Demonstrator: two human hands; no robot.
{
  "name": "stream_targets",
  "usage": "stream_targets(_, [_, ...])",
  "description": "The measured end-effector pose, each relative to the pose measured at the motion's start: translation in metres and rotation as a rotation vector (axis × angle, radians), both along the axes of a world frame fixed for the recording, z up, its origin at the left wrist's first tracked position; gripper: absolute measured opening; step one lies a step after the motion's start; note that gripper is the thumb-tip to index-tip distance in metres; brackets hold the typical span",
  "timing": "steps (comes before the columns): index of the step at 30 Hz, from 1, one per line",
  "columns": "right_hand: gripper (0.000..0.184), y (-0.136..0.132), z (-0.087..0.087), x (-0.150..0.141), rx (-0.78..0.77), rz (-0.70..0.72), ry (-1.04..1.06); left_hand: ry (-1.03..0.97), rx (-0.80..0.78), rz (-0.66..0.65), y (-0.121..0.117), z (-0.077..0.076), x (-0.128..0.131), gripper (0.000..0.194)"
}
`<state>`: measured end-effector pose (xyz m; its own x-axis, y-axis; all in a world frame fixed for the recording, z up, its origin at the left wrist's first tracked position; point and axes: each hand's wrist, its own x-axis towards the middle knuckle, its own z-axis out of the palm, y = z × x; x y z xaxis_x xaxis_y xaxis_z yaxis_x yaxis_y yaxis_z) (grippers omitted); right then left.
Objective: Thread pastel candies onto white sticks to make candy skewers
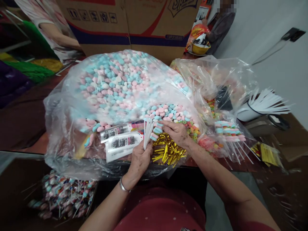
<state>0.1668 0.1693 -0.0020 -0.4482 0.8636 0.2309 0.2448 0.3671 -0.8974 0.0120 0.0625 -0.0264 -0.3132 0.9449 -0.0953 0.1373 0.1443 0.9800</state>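
Observation:
My left hand is closed around a bunch of white lollipop sticks that point upward. My right hand pinches pastel marshmallows in pink, blue and white beside the sticks' upper ends. Whether a stick runs through these marshmallows is not clear. Just below lies a heap of gold twist ties. Printed white packets rest to the left of my left hand. Loose marshmallows spill from the mouth of a big clear bag behind my hands.
Marshmallow skewers lie at the right, near a container of white sticks. Ring-shaped gummies sit by the bag. A cardboard box stands behind. Wrapped sweets fill a lower box. Two other people are across the table.

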Motion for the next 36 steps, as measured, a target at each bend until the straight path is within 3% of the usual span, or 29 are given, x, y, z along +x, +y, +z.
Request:
stream_targets(6, [0.088, -0.026, 0.004, -0.024, -0.338, 0.018, 0.442, -0.215, -0.024, 0.021, -0.002, -0.006, -0.001, 0.035])
stream_targets(9, [0.075, -0.035, -0.002, -0.034, -0.45, 0.053, 0.498, -0.259, -0.044, 0.027, -0.003, -0.005, -0.001, 0.035])
stream_targets(13, [0.053, -0.04, -0.006, -0.04, -0.478, 0.063, 0.458, -0.308, -0.043, 0.034, -0.003, -0.005, -0.001, 0.035])
stream_targets(19, [0.057, -0.04, -0.001, -0.037, -0.481, 0.083, 0.435, -0.283, -0.03, 0.023, -0.003, -0.008, -0.002, 0.036])
stream_targets(24, [0.075, -0.035, 0.006, -0.025, -0.358, -0.083, 0.478, -0.246, -0.047, -0.014, -0.004, -0.008, -0.004, 0.036])
stream_targets(28, [0.081, -0.038, 0.003, -0.024, -0.378, -0.062, 0.465, -0.219, -0.044, -0.025, -0.004, -0.006, -0.003, 0.037])
stream_targets(32, [0.066, -0.043, 0.001, -0.032, -0.396, -0.08, 0.521, -0.198, -0.054, -0.056, -0.003, -0.005, -0.003, 0.038])
stream_targets(36, [0.048, -0.039, 0.019, -0.025, -0.3, -0.165, 0.534, -0.226, -0.07, -0.034, -0.005, -0.006, -0.005, 0.039])
